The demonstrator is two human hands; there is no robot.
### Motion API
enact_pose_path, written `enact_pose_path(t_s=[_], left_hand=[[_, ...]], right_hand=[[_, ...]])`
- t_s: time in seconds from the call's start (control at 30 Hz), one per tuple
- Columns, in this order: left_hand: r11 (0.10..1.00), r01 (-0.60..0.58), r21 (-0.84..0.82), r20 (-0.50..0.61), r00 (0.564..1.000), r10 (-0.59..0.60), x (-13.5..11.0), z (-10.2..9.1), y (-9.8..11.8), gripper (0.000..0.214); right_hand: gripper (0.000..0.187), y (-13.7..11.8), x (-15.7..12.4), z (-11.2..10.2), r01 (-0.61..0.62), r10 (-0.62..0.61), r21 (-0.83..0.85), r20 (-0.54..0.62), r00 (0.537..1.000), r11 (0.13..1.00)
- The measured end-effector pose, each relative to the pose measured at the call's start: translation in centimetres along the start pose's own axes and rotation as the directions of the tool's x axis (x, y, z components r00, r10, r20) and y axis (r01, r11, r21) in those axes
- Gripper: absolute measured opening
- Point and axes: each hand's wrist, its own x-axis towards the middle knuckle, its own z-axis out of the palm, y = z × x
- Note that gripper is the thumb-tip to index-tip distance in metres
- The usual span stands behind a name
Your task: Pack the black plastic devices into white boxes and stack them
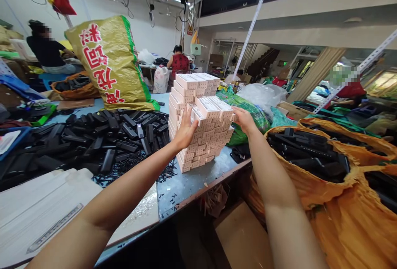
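Note:
A tall stack of small white boxes (198, 128) stands near the right edge of the blue-grey table (186, 186). My left hand (185, 130) presses against the stack's left side, fingers together and curved on the upper boxes. On the stack's right side, my right hand (243, 119) rests against the top row of boxes (214, 107). Both hands clasp that top front layer between them.
A heap of black plastic parts (93, 140) covers the table's left. Behind it leans a yellow printed sack (108, 62). An orange sack of black parts (313, 165) sits at the right. White boards with a ruler (52, 227) lie near me. Other people sit far back.

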Motion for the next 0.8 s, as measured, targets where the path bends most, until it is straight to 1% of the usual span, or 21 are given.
enact_pose_path(t_s=[0.03, 0.1, 0.17, 0.23, 0.33, 0.4, 0.47, 0.53, 0.6, 0.67, 0.7, 0.73, 0.77, 0.8], left_hand=[[1.000, 0.005, -0.018, 0.010, 1.000, -0.005, 0.0, 0.3, 0.2, 0.069], [0.999, 0.005, -0.038, -0.003, 1.000, -0.005, -0.1, 0.9, 0.5, 0.070], [0.999, 0.000, -0.043, -0.021, 1.000, -0.001, -0.1, 1.2, 0.7, 0.071], [0.999, -0.009, -0.039, -0.032, 0.999, 0.008, -0.3, 1.6, 0.8, 0.073], [0.998, -0.055, -0.021, -0.054, 0.997, 0.054, -0.5, 1.9, 0.7, 0.082], [0.997, -0.074, 0.009, -0.061, 0.995, 0.075, -0.7, 1.8, 0.6, 0.087], [0.997, -0.069, 0.046, -0.043, 0.997, 0.071, -0.6, 1.1, 0.5, 0.084], [0.997, -0.046, 0.069, -0.023, 0.999, 0.048, -0.3, 0.2, 0.4, 0.075], [0.998, -0.025, 0.063, -0.017, 0.999, 0.026, 0.2, -0.7, 0.5, 0.070], [0.999, -0.031, 0.042, -0.034, 0.999, 0.032, 0.8, -1.2, 0.8, 0.071], [0.998, -0.042, 0.036, -0.043, 0.998, 0.044, 1.0, -1.3, 1.0, 0.073], [0.998, -0.056, 0.035, -0.047, 0.997, 0.057, 1.2, -1.2, 1.3, 0.074], [0.997, -0.065, 0.039, -0.042, 0.997, 0.066, 1.2, -1.1, 1.5, 0.075], [0.997, -0.067, 0.048, -0.030, 0.997, 0.069, 1.2, -0.9, 1.7, 0.075]], right_hand=[[0.044, 0.3, -0.1, 0.3, -0.016, 0.016, 0.032, -0.011, 1.000, 0.999], [0.046, 0.9, -0.3, 0.9, -0.032, 0.035, 0.095, -0.028, 0.999, 0.995], [0.046, 1.5, -0.4, 1.5, 0.032, -0.024, 0.107, -0.078, 0.997, 0.994], [0.047, 2.1, -0.4, 2.0, 0.079, -0.070, 0.068, -0.133, 0.989, 0.995], [0.048, 2.9, -0.2, 2.4, 0.103, -0.109, -0.037, -0.203, 0.973, 0.994], [0.047, 3.2, -0.1, 2.4, 0.122, -0.139, -0.085, -0.226, 0.964, 0.989], [0.046, 3.2, 0.1, 2.0, 0.148, -0.165, -0.099, -0.199, 0.966, 0.984], [0.047, 2.9, 0.4, 1.3, 0.161, -0.173, -0.094, -0.133, 0.976, 0.982], [0.052, 2.5, 0.5, 0.6, 0.150, -0.155, -0.066, -0.069, 0.986, 0.986], [0.057, 2.1, 0.4, 0.0, 0.160, -0.161, -0.043, -0.031, 0.986, 0.986], [0.058, 1.9, 0.2, -0.2, 0.198, -0.200, -0.054, -0.027, 0.979, 0.979], [0.057, 1.8, 0.0, -0.3, 0.263, -0.266, -0.086, -0.024, 0.964, 0.961], [0.055, 1.7, -0.3, -0.4, 0.345, -0.350, -0.133, -0.013, 0.937, 0.929], [0.053, 1.6, -0.6, -0.4, 0.430, -0.435, -0.184, 0.014, 0.900, 0.884]])
